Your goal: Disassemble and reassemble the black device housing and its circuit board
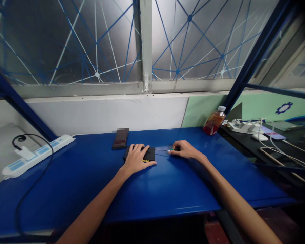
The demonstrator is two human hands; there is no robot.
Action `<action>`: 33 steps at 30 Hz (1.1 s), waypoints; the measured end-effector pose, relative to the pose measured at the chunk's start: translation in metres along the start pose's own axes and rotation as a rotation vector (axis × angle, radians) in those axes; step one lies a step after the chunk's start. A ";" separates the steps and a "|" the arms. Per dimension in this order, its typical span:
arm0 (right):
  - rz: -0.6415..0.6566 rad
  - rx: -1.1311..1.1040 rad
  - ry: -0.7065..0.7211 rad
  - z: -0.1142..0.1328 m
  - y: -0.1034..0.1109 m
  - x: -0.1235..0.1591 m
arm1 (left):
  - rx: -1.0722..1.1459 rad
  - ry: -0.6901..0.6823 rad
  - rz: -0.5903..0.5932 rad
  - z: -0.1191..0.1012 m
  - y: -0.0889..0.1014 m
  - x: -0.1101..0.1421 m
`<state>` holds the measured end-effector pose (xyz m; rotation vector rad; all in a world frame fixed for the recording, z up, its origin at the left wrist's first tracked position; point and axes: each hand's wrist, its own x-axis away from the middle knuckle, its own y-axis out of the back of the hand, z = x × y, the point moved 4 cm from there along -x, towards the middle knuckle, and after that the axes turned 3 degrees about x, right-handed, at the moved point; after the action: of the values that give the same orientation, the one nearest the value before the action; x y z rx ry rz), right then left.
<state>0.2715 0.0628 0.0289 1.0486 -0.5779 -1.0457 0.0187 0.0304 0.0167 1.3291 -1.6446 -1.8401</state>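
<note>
My left hand [136,156] lies over a flat black box [150,154], fingers across its top and thumb along the near side, keeping hold of it on the table. A bit of yellow shows at the box's near edge. To the right, my right hand [184,149] pinches the green and black handle of a screwdriver [164,150]. Its thin metal shaft points left, level with the table, and the tip reaches the right side of the box. Whether the tip is seated in anything is too small to tell.
A dark phone [120,138] lies behind the box on the blue table [91,203]. At the left is a white power strip [40,156] with a black cable [44,169]. A drink bottle [215,121] leans at the back right. Beyond it, a black table [271,149] carries chargers and cables.
</note>
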 end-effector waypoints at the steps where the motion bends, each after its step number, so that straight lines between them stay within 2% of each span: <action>1: -0.005 -0.013 0.000 0.000 -0.001 0.000 | 0.001 -0.002 0.000 0.000 0.000 0.000; 7: -0.011 -0.052 -0.024 0.000 -0.003 0.000 | 0.007 -0.003 -0.006 -0.001 0.001 0.000; 19: -0.024 0.068 -0.070 -0.001 0.001 0.000 | 0.039 0.007 -0.001 -0.001 0.001 0.000; 33: -0.052 -0.071 -0.066 -0.005 -0.006 0.000 | 0.065 -0.012 0.033 0.002 0.005 0.002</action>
<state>0.2732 0.0648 0.0212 0.9735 -0.5653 -1.1424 0.0144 0.0286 0.0200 1.3116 -1.7356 -1.7938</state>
